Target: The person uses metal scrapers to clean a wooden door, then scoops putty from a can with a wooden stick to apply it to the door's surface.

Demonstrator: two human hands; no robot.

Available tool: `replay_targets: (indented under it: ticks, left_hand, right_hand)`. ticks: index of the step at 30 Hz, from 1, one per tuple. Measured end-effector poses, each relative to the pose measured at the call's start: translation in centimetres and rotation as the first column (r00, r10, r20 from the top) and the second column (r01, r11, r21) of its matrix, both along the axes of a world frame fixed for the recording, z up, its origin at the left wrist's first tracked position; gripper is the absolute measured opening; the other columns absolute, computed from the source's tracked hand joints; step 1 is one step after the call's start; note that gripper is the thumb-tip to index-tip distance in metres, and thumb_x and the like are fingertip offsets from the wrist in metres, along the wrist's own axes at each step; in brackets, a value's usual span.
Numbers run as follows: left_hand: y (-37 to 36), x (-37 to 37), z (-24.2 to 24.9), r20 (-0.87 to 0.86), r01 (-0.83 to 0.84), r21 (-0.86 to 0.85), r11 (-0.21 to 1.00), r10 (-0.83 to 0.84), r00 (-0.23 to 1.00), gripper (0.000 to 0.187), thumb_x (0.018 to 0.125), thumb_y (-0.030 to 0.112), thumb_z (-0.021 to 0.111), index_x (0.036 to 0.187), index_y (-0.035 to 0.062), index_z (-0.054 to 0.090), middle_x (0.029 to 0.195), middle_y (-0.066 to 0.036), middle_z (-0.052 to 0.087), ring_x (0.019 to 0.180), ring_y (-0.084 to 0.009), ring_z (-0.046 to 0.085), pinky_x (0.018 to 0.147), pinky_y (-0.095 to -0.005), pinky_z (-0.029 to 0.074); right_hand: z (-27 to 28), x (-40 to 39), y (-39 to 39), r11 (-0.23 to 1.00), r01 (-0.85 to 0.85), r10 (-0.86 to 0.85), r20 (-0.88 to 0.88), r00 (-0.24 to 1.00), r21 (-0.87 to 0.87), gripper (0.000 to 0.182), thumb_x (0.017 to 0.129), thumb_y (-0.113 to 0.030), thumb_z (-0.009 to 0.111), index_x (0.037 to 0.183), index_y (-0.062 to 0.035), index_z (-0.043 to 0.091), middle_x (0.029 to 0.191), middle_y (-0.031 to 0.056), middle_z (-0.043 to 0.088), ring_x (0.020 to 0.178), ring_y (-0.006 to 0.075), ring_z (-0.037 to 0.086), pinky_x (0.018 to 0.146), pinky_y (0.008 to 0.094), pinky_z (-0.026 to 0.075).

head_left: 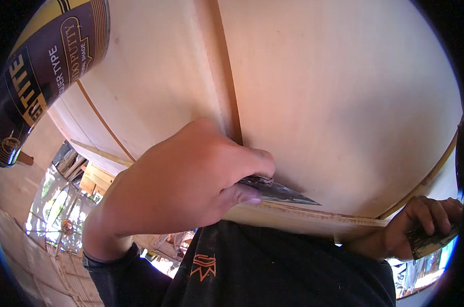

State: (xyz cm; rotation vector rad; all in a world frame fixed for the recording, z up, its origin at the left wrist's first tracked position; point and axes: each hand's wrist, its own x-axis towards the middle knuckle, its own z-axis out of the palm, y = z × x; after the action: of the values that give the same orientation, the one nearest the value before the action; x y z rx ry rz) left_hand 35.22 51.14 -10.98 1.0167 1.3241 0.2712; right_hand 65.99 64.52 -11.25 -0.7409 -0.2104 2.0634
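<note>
Beyond the grip on the putty knife [278, 190], the plywood panel [344, 92] lies bare and open up and to the right. Just beside the grip, a raised wooden strip [224, 71] blocks sideways passage. Well apart at upper left, a wood putty can [42, 71] crowds the corner.

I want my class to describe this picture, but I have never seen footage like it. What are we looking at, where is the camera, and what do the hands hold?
The one picture comes from a camera worn on a person's head, looking down at their own bare hands; the lens bends the edges. No machine is involved. The left hand grips a putty knife, its blade lying against the lower edge of a pale wooden panel. The right hand, lower right, holds a second smeared scraper. A dark can of wood putty sits upper left. The person wears a dark shirt.
</note>
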Motion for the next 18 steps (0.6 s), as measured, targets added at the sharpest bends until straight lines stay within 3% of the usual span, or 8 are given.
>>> replay_targets:
  ticks: [9,18]
  left_hand:
    - [-0.05,0.16,-0.21,0.043,0.082,0.023,0.996,-0.083,0.996,0.010,0.070,0.009,0.069,0.074,0.0050,0.061,0.063,-0.008,0.058,0.054,-0.0254,0.058,0.050,-0.0343,0.044]
    - [-0.20,0.03,0.29,-0.027,0.148,0.081,0.986,-0.146,0.989,0.012,0.065,0.003,0.066,0.076,0.0080,0.063,0.069,-0.006,0.062,0.058,-0.0234,0.062,0.051,-0.0315,0.048]
  right_hand:
    - [-0.31,-0.34,-0.73,0.999,0.032,-0.032,-0.018,0.999,0.019,0.023,0.086,-0.030,0.051,0.101,-0.0126,0.051,0.095,0.0033,0.060,0.077,0.0178,0.061,0.061,0.0264,0.051]
    - [-0.46,-0.46,-0.87,0.999,0.051,-0.052,-0.028,0.998,-0.019,0.022,0.087,-0.033,0.050,0.097,-0.0130,0.052,0.090,0.0029,0.058,0.076,0.0178,0.061,0.061,0.0269,0.050]
